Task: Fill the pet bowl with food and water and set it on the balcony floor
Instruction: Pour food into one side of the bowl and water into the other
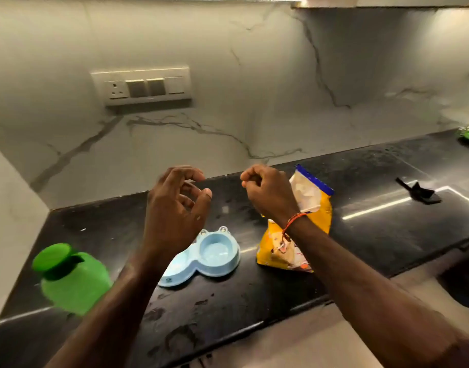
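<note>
— Fingers first: what are yours doing?

— Loosely curled on my left hand (175, 205), thumb and tips apart, nothing in them. On my right hand (268, 192) they're bunched into a fist; if something small sits inside it, I can't tell. Both hang above the counter (374, 235), touching nothing.

— Where's the bowl?

— The bowl (209, 256) lies flat on the counter, midway between front edge and back wall, partly under my left wrist. The well I can see looks empty; the other is hidden by my arm.

— And the supplies?

— The bag (305, 224) stands just right of the bowl, its top open, behind my right wrist. The bottle (71, 277) is well left of the bowl, near the front edge, green cap on.

— So which step is this?

— The very start of filling, I'd judge: no food or water in yet.

— What does the next move ask for?

— Probably gripping the bag low, tipping its mouth over one well and pouring slowly so kibble doesn't scatter. Afterwards the bottle needs uncapping for the other well.
</note>
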